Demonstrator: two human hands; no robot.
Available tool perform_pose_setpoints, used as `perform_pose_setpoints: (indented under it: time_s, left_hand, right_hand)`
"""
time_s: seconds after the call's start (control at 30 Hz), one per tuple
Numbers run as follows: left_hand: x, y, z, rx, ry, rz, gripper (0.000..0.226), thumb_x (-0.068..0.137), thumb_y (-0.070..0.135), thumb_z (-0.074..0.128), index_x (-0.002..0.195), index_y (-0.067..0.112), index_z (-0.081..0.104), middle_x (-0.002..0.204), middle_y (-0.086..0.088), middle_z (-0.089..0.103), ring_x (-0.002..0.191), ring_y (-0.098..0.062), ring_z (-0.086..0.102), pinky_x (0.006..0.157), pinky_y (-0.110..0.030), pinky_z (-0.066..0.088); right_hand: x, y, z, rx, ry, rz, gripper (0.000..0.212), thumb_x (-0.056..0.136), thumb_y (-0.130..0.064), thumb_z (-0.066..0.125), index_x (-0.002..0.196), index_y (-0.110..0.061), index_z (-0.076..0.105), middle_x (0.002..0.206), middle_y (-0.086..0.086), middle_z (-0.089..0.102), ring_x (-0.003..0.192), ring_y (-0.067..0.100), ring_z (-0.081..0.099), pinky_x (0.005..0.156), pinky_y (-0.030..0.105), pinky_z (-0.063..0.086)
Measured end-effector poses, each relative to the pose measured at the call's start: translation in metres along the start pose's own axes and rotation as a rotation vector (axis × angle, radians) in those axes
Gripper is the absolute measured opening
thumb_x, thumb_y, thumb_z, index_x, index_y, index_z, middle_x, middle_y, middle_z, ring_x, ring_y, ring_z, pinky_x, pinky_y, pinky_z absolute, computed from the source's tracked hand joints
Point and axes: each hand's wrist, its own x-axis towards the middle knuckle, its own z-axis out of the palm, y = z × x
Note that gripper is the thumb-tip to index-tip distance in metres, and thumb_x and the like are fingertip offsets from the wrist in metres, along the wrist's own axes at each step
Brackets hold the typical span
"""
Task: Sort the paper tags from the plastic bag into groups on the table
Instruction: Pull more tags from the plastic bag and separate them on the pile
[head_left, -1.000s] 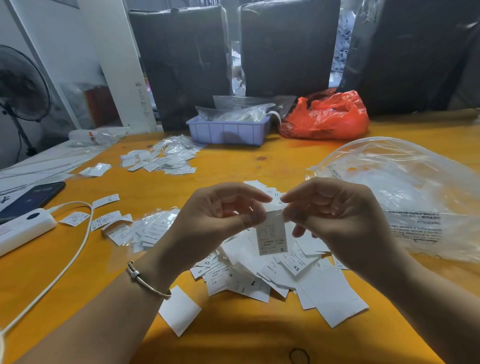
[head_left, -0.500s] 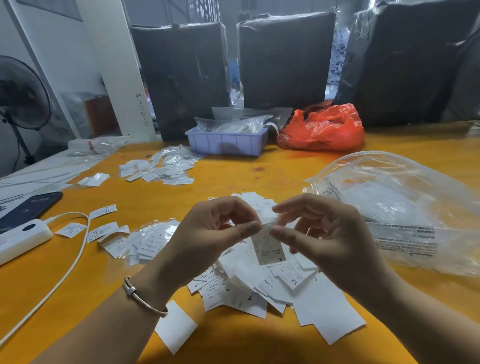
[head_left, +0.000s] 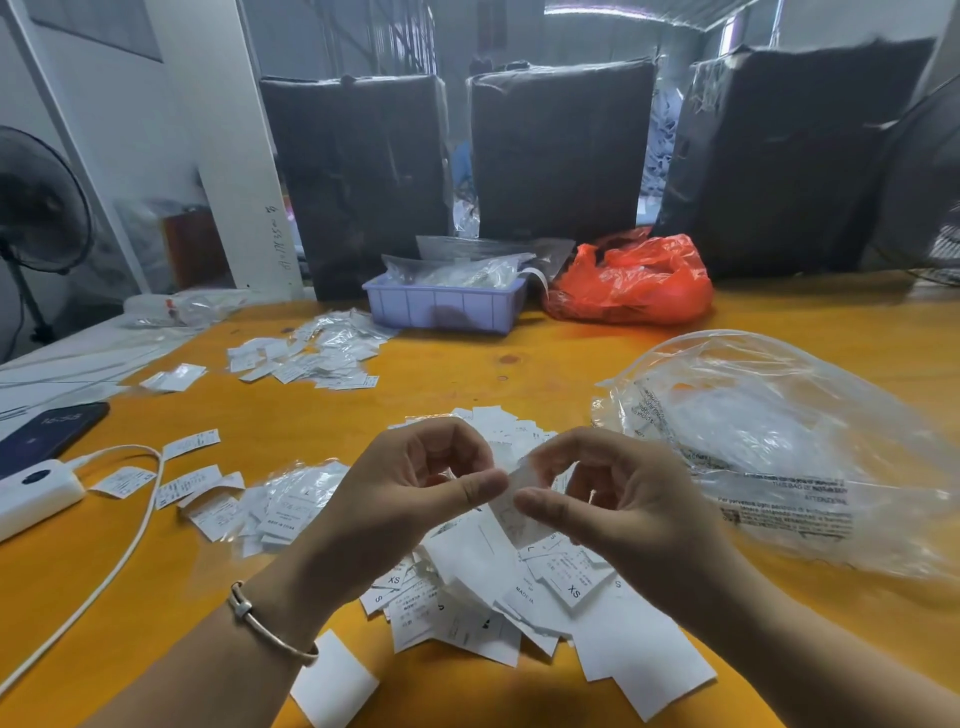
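Head view: we held one tag up over the unsorted pile.

Our left hand (head_left: 415, 483) and right hand (head_left: 597, 499) each pinched the paper tag (head_left: 511, 499) between thumb and fingers, probably to read its size before grouping; its long axis ran steeply down toward us, tilted slightly right; it hung above the loose heap of tags (head_left: 498, 597) on the table (head_left: 467, 374), beside the plastic bag (head_left: 779, 447).

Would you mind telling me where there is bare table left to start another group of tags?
Bare yellow tabletop lies between the lavender plastic tray, the far pile of bagged tags and the clear plastic bag. A smaller patch sits between that far pile and the near-left group of tags. It is crowded under both hands, where the loose white tag heap spreads.
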Motion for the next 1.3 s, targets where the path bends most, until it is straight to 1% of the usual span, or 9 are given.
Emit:
perform_pose_setpoints:
  time_s: [0.1, 0.3, 0.43, 0.57, 0.67, 0.8, 0.97, 1.13, 1.3]
  left_hand:
    - [-0.001, 0.001, 0.001, -0.012, -0.026, 0.009, 0.014, 0.075, 0.037, 0.078, 0.081, 0.026, 0.073, 0.081, 0.003, 0.070, 0.079, -0.009, 0.065, 0.071, -0.020, 0.054]
    - [0.000, 0.001, 0.002, -0.040, -0.026, 0.013, 0.004, 0.079, 0.022, 0.075, 0.078, 0.024, 0.071, 0.077, 0.004, 0.068, 0.076, -0.007, 0.064, 0.067, -0.018, 0.051]
    - [0.000, -0.001, 0.001, -0.100, 0.001, -0.007, 0.011, 0.079, 0.023, 0.074, 0.081, 0.016, 0.066, 0.076, 0.001, 0.064, 0.072, -0.007, 0.059, 0.063, -0.017, 0.049]
    - [0.001, -0.002, 0.002, -0.071, 0.004, -0.025, 0.017, 0.075, 0.029, 0.080, 0.088, 0.022, 0.073, 0.082, -0.001, 0.069, 0.079, -0.008, 0.064, 0.068, -0.018, 0.052]
    - [0.001, -0.002, 0.001, -0.097, 0.034, -0.009, 0.007, 0.077, 0.023, 0.075, 0.079, 0.016, 0.074, 0.077, 0.000, 0.070, 0.072, -0.005, 0.062, 0.063, -0.015, 0.049]
    - [0.002, -0.002, -0.012, -0.099, 0.121, -0.022, 0.008, 0.078, 0.021, 0.070, 0.077, 0.013, 0.072, 0.074, -0.001, 0.069, 0.067, -0.006, 0.058, 0.059, -0.016, 0.046]
    - [0.006, -0.005, -0.049, -0.098, 0.301, -0.202, 0.009, 0.074, 0.025, 0.070, 0.076, 0.016, 0.071, 0.079, -0.008, 0.067, 0.082, -0.024, 0.055, 0.077, -0.037, 0.045]
    - [0.009, -0.020, -0.079, -0.006, 0.426, -0.403, 0.021, 0.089, 0.009, 0.066, 0.071, 0.016, 0.076, 0.072, -0.003, 0.069, 0.072, -0.018, 0.057, 0.068, -0.029, 0.045]
    - [0.003, -0.037, -0.107, 0.219, 0.493, -0.538, 0.009, 0.087, 0.013, 0.072, 0.081, 0.016, 0.077, 0.072, 0.002, 0.070, 0.070, -0.014, 0.054, 0.059, -0.025, 0.042]
  right_hand:
    - [0.000, 0.002, 0.003, 0.032, 0.001, -0.010, 0.023, 0.075, -0.037, 0.073, 0.085, -0.016, 0.073, 0.048, -0.018, 0.049, 0.045, 0.005, 0.031, 0.045, 0.024, 0.026]
    - [0.000, 0.003, 0.004, 0.055, 0.031, -0.002, 0.008, 0.081, -0.022, 0.074, 0.078, -0.015, 0.071, 0.044, -0.012, 0.040, 0.045, 0.007, 0.027, 0.045, 0.030, 0.022]
    - [0.000, 0.002, 0.002, 0.088, 0.035, 0.025, 0.008, 0.082, -0.021, 0.073, 0.077, -0.016, 0.070, 0.048, -0.011, 0.046, 0.047, 0.009, 0.032, 0.045, 0.033, 0.026]
    - [-0.001, 0.002, 0.004, 0.060, 0.037, 0.026, 0.006, 0.082, -0.018, 0.074, 0.078, -0.016, 0.070, 0.050, -0.014, 0.052, 0.047, 0.015, 0.038, 0.045, 0.038, 0.031]
    - [0.000, 0.003, 0.005, 0.061, 0.011, 0.052, 0.008, 0.083, -0.014, 0.074, 0.077, -0.016, 0.069, 0.058, -0.015, 0.061, 0.049, 0.012, 0.042, 0.047, 0.033, 0.035]
    - [0.000, 0.005, 0.004, 0.027, -0.041, 0.094, 0.008, 0.082, -0.009, 0.073, 0.077, -0.014, 0.071, 0.070, 0.002, 0.070, 0.049, 0.006, 0.048, 0.046, 0.022, 0.042]
    - [0.001, 0.009, 0.000, 0.008, -0.032, 0.109, 0.007, 0.081, -0.010, 0.073, 0.076, -0.015, 0.071, 0.071, 0.006, 0.069, 0.050, 0.009, 0.051, 0.047, 0.023, 0.045]
    - [0.001, 0.013, 0.000, -0.052, -0.035, 0.093, 0.005, 0.079, -0.014, 0.073, 0.076, -0.017, 0.071, 0.070, 0.008, 0.069, 0.048, 0.015, 0.052, 0.047, 0.029, 0.046]
    - [0.002, 0.016, -0.001, -0.057, -0.044, 0.108, 0.006, 0.079, -0.012, 0.072, 0.075, -0.017, 0.071, 0.069, 0.009, 0.069, 0.048, 0.017, 0.052, 0.047, 0.028, 0.047]
